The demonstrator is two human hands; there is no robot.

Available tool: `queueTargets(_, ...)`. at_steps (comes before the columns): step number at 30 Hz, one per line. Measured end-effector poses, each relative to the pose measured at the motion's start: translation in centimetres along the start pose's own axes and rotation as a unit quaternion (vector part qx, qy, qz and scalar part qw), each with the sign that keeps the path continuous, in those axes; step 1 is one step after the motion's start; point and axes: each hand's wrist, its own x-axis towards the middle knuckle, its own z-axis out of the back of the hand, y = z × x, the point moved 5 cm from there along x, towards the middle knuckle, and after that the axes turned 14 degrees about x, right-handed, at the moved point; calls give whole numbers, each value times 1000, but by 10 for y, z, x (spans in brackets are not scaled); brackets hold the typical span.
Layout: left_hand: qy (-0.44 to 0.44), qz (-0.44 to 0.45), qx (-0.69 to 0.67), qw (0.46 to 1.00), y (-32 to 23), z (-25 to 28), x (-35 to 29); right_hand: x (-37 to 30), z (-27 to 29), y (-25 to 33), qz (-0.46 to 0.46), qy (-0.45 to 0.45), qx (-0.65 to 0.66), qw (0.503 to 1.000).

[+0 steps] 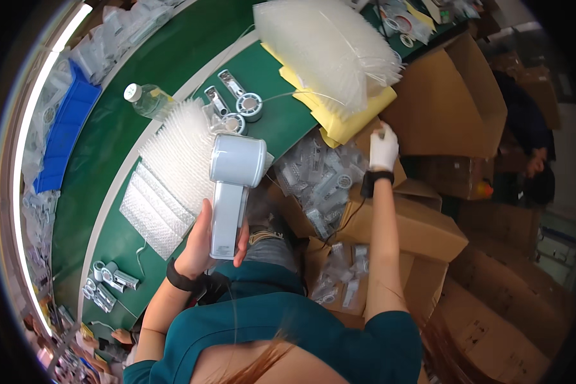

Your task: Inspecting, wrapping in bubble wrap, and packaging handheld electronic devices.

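A pale grey handheld fan is held upright by its handle in the left hand, whose fingers are wrapped closed around the handle; the round head of the fan sits above the green surface. A dark band is worn on each wrist. To the right, the right hand, covered by a white glove, is stretched out over an open cardboard box filled with bagged fans; whether anything is gripped by it cannot be told. Left of the fan, bubble-wrap sleeves are spread on the surface. Beyond them, two unwrapped fans and a plastic bottle lie flat. Farthest off, a heap of clear bags is stacked on yellow sheets.
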Motion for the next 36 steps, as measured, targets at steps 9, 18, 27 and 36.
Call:
queueTargets(9, -117, -37, 14, 992, -17, 9, 3, 78, -64, 11, -24, -5, 21, 999)
queueTargets(18, -157, -145, -55, 975, -23, 22, -25, 77, -10, -3, 3, -83, 51, 995)
queueTargets(27, -183, -141, -27, 973, -9, 16, -44, -160, -33, 315, -74, 332, 557, 757)
queueTargets(36, -216, -187, 8, 958, 3, 28, -92, -221, -62, 375, 27, 419, 448, 789)
